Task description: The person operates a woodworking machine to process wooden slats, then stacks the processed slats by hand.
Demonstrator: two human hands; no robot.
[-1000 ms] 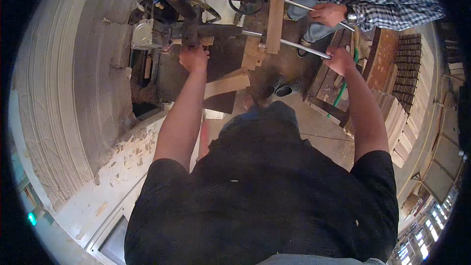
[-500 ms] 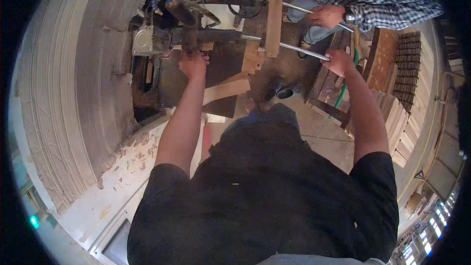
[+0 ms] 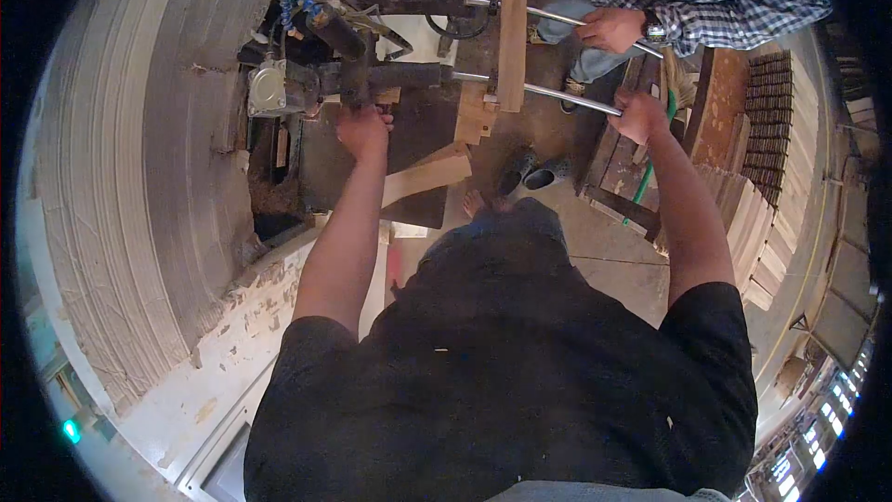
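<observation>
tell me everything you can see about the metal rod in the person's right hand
The rod is a thin, straight bar of shiny metal. It runs from the dark machine out to the right hand, which is closed around its outer end. A pale wooden board lies across it and across a second rod parallel beyond it, which another person's hand holds. Its machine end is hidden among dark parts.

One camera, on the head, peers steeply down (a wide fisheye) over the chest [image 3: 502, 363]; left hand [image 3: 364, 130] and right hand [image 3: 639, 114] lie well ahead.
</observation>
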